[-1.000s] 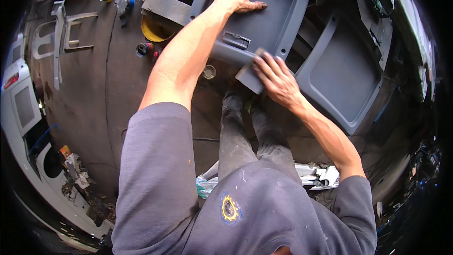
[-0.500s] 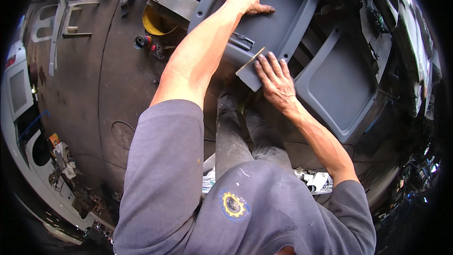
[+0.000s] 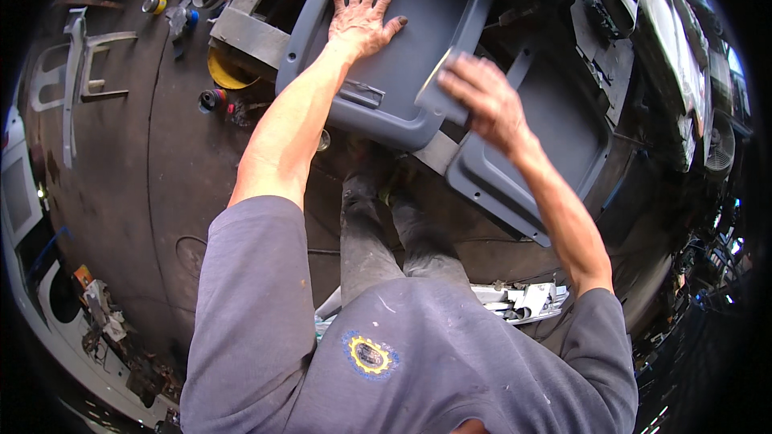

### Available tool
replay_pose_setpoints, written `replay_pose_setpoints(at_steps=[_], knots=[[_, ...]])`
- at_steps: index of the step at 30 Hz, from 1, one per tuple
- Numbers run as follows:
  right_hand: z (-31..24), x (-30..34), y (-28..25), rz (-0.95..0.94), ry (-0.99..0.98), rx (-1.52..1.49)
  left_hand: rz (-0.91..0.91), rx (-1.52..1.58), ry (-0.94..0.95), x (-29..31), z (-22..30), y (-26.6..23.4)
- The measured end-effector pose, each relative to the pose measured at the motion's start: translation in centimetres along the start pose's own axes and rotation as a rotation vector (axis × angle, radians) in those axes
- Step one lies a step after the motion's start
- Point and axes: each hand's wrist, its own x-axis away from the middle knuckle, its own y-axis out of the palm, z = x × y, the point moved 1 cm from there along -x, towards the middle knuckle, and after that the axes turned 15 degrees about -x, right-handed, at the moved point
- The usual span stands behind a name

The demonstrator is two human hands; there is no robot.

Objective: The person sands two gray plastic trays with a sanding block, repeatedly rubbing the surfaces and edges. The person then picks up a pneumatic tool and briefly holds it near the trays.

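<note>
A dark grey moulded plastic panel (image 3: 430, 20) with a raised rim lies in front of me. My left hand (image 3: 359, 26) presses flat on its recessed middle, fingers spread. At the panel's near right corner is my right hand (image 3: 486, 104), blurred by motion. Under its fingers is a thin grey sheet with a pale edge, which looks like folded sandpaper (image 3: 437, 98), against the rim. A small slotted bracket (image 3: 362, 95) sits at the panel's near edge, below my left wrist.
A second grey panel (image 3: 567, 112) lies to the right. Beneath the first panel is a metal frame (image 3: 249, 38). On the left stand a yellow bowl (image 3: 229, 70), small cans (image 3: 211, 100) and a grey metal bracket (image 3: 76, 80). Car body parts (image 3: 667, 56) line the right side.
My right hand has slid with the sandpaper from the panel's near rim, right and away around the corner. My left hand stays on the panel. The whole view has shifted.
</note>
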Motion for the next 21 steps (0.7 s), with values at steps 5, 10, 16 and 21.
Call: replay_pose_setpoints(at_steps=[5,10,16,21], knots=[[1.3,-0.8,5.4,-0.518,-0.088,0.027,0.073,0.033,-0.026,-0.3,0.2,-0.3],[6.1,-4.6,2.0,-0.412,-0.045,0.063,0.114,0.095,-0.032,0.5,0.0,-0.5],[9.4,-10.7,4.6,0.008,0.401,0.402,0.251,0.160,-0.249,2.0,0.5,-1.0],[9.0,-14.1,9.1,0.387,0.393,0.102,0.370,0.217,-0.284,2.7,0.4,-0.9]])
